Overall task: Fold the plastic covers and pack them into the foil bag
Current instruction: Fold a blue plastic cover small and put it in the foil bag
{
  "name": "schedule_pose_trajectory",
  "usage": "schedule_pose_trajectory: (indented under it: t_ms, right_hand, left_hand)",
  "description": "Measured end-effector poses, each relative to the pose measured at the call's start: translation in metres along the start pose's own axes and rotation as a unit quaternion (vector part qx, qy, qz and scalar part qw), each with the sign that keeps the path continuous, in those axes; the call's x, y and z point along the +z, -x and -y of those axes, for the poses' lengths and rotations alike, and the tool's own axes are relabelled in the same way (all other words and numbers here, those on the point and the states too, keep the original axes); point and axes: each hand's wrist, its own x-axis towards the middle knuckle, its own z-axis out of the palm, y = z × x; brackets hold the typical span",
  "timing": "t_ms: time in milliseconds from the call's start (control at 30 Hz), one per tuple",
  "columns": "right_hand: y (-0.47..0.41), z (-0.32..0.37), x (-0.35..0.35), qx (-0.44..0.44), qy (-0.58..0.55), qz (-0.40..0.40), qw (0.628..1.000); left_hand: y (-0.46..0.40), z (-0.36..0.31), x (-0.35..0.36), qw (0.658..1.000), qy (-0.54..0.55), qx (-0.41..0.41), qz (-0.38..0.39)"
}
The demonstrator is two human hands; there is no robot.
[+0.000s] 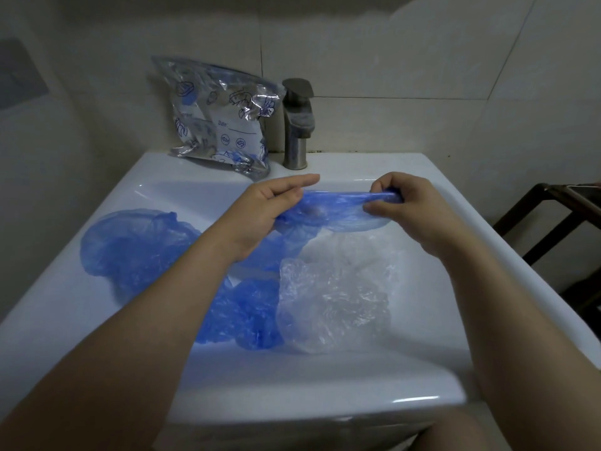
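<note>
Over the white sink [374,164] the person stretched a blue plastic cover [338,211] between both hands. The right hand [413,206] pinched its end with curled fingers; the left hand [270,203] held the other end, fingers mostly straight (thumb underneath, hard to see). More blue covers [136,245] and a clear cover [331,304] lay in the basin. The foil bag [221,115] leaned against the wall beside the tap [297,125].

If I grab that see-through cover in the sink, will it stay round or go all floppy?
Probably floppy: the clear cover lies crumpled and wrinkled in the sink. It looks thin, so likely very light. Its shiny film may feel a bit slippery.
</note>
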Motion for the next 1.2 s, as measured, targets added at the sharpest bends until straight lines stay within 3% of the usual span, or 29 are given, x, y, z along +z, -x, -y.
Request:
schedule_pose_trajectory:
  t_ms: [133,300,700,767,833,933,1200]
  right_hand:
    - [-0.001,-0.001,-0.003,-0.027,0.035,0.01,0.999]
    - [-0.003,-0.003,-0.002,-0.055,0.108,0.01,0.993]
    - [-0.001,-0.007,-0.011,-0.018,-0.003,0.064,0.998]
    - [-0.002,-0.009,-0.012,-0.002,-0.039,0.074,0.996]
    - [-0.003,-0.01,-0.012,0.02,-0.071,0.083,0.994]
    - [-0.003,-0.012,-0.012,0.047,-0.101,0.086,0.99]
    - [-0.003,-0.007,-0.011,0.029,-0.092,0.071,0.993]
  left_hand:
    - [0.0,-0.004,-0.001,0.997,0.068,-0.016,0.017]
    - [0.0,-0.001,-0.002,0.998,0.014,-0.058,0.015]
    - [-0.005,0.007,-0.005,0.994,-0.087,-0.004,-0.06]
    - [-0.005,0.011,-0.007,0.978,-0.186,0.059,-0.073]
    - [-0.004,0.012,-0.008,0.934,-0.322,0.142,-0.059]
    - [-0.005,0.012,-0.007,0.904,-0.383,0.186,-0.03]
    - [-0.002,0.008,-0.007,0.956,-0.269,0.116,0.002]
